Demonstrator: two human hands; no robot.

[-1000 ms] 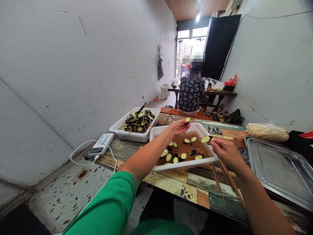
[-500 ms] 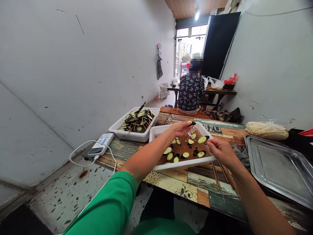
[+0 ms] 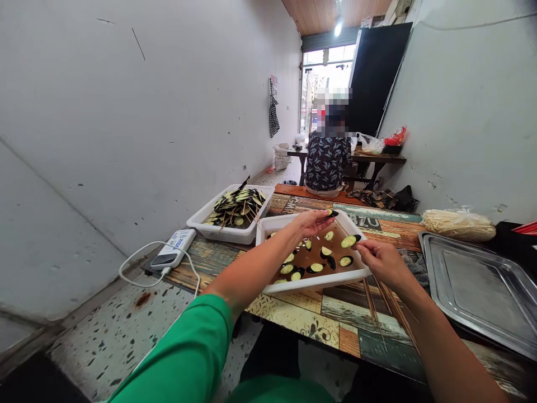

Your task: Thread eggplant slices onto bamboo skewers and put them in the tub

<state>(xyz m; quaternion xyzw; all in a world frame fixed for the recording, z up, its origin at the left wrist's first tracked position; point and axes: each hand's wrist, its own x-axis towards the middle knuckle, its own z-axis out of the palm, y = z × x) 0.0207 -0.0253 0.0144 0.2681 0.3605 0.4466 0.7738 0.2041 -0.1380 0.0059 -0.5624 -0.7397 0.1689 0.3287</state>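
Your right hand (image 3: 380,258) pinches a skewer (image 3: 356,239) carrying an eggplant slice (image 3: 348,241), its long axis pointing toward 10 o'clock. Your left hand (image 3: 312,221) grips another slice (image 3: 332,212) at 11 o'clock from it, both above the white tub (image 3: 319,282) on the worktop (image 3: 335,319).

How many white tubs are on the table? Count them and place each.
2. One white tub of skewered slices sits near the wall; the other white tub, holding brown liquid, is under both hands.
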